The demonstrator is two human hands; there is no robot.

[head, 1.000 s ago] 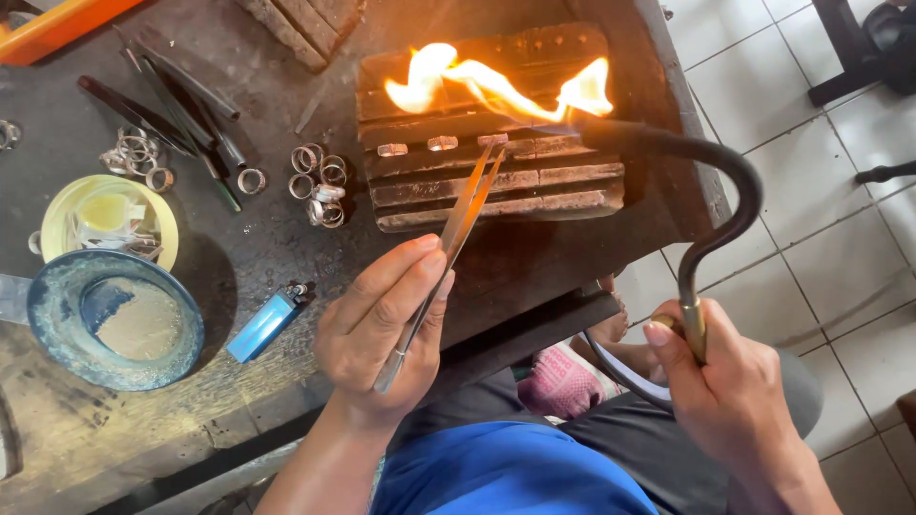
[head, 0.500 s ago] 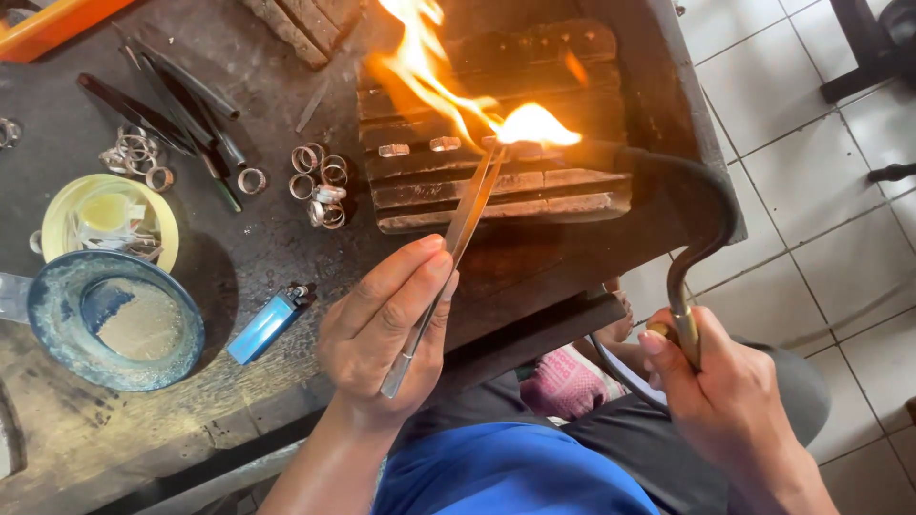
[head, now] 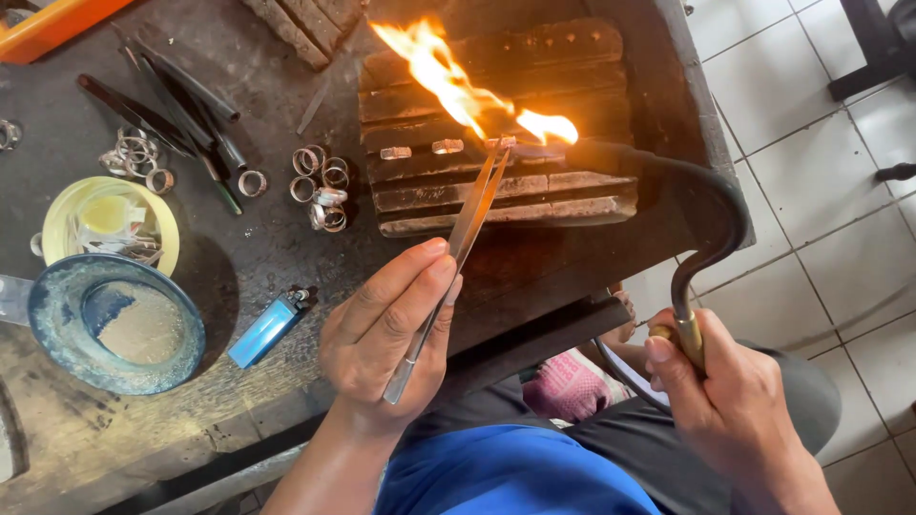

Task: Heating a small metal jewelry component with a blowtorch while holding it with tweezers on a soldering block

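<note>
Left of our charred block [head: 572,200]: blue bowl [head: 57,329] holds grey powder. Left hand [head: 386,334] fingers pinch tweezers [head: 458,248]; right hand [head: 735,410] grips torch [head: 706,210]; dark table [head: 258,238].

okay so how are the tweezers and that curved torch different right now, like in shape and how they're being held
The tweezers are straight, thin and silvery; the torch is dark, thicker and hooked. The left hand pinches the tweezers partway along, while the right hand wraps the torch's brass end. Only the torch throws flame. Both tips meet over the charred block.
</note>
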